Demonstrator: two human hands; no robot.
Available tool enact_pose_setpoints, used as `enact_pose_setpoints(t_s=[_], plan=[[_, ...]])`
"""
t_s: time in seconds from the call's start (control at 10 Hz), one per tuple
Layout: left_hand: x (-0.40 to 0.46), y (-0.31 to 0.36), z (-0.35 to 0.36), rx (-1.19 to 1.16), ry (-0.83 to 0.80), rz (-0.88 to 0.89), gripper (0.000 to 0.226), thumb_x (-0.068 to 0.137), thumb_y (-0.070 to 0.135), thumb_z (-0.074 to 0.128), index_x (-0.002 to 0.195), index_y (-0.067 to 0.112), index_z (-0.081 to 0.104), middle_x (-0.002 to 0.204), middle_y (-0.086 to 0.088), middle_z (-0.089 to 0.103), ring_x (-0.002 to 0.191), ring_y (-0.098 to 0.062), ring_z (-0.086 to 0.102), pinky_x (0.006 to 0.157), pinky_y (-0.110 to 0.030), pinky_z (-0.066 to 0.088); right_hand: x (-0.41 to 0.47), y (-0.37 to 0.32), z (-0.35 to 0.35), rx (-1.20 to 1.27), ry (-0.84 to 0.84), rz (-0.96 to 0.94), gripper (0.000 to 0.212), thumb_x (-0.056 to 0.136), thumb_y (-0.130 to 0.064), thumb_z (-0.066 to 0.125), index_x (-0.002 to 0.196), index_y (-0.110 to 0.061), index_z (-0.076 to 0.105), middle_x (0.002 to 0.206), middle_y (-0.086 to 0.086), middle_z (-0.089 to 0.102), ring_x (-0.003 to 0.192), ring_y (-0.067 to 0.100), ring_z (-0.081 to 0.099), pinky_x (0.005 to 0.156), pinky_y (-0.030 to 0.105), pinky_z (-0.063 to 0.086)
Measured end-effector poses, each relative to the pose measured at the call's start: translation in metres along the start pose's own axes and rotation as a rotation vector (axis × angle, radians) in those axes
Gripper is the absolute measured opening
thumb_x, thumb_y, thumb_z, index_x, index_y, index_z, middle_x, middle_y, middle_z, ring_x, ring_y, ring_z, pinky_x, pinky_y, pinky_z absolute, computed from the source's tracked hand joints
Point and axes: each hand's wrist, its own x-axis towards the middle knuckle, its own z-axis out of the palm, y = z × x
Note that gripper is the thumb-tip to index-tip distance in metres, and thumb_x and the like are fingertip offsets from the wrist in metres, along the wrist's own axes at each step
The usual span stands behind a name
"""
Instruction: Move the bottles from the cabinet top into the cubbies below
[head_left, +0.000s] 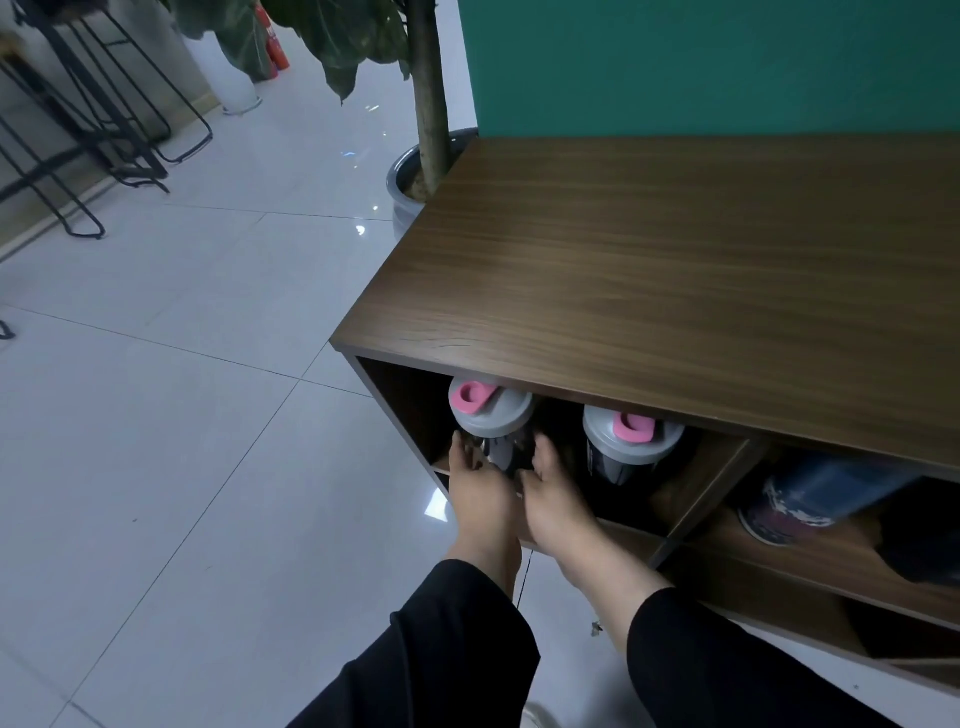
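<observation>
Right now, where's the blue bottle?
In the head view, the blue bottle lies on its side in the right-hand cubby, past the divider from the two grey-lidded shaker bottles; neither hand touches it.

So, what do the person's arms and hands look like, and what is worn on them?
Both arms wear long, loose black sleeves that end above the wrists. The left hand and the right hand are bare: no gloves, and no rings or watch can be seen.
</observation>
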Motion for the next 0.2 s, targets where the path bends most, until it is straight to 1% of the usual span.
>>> enact_pose_setpoints(t_s=[0.1,0.2], plan=[[0.008,-0.005,-0.005,0.097,0.08,-0.073,0.071,0.094,0.001,0.041,0.161,0.021,0.031,0.144,-0.014,0.061,0.129,-0.037,0.061,0.112,-0.053,0.049,-0.005,0.001,-0.005,-0.002,-0.022,0.029,0.061,0.099,-0.016,0.038,0.154,-0.033,0.018,0.16,-0.001,0.028,0.141,0.013,0.032,0.109,0.027,0.027],[-0.001,-0.008,-0.006,0.086,0.111,-0.257,0.046,0.088,0.005,0.05,0.133,0.001,0.055,0.108,-0.019,0.071,0.093,-0.037,0.07,0.082,-0.046,0.059,-0.02,-0.005,-0.01,0.052,-0.021,0.105,0.057,0.103,-0.03,0.04,0.155,-0.026,0.02,0.16,0.0,0.029,0.146,0.016,0.03,0.108,0.026,0.026]])
